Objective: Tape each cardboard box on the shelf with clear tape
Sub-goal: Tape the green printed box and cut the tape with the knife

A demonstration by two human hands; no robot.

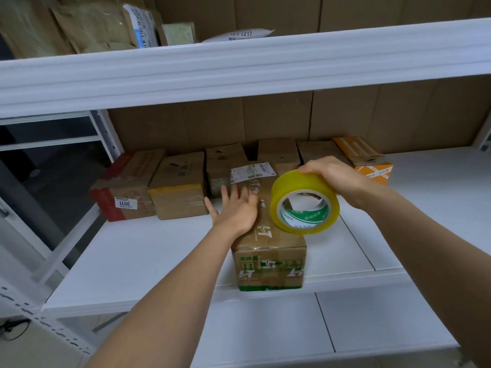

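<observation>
The right hand (pixel 334 176) grips a roll of tape (pixel 304 203) from above, fingers curled over its outer rim, and holds it on edge so the roll's lower side touches the top of the box (pixel 268 251) pulled out toward the front of the shelf (pixel 148 251). Held that way, the roll looks ready to be run along the box's top seam, though no loose strip of tape can be made out. The left hand (pixel 235 208) lies flat on the left part of the same box top, fingers straight and spread, holding nothing; it seems to be there to pin the box down and keep the flaps level while the tape goes on.

This box stands alone near the shelf's front edge, probably drawn forward to give both hands room. Behind it, against the cardboard backing, a row of other boxes (pixel 180 187) waits side by side, from one with red tape (pixel 122 192) on the left to an orange-printed box (pixel 368 160) on the right. Parcels and envelopes (pixel 93 25) sit on the upper shelf (pixel 239 67).
</observation>
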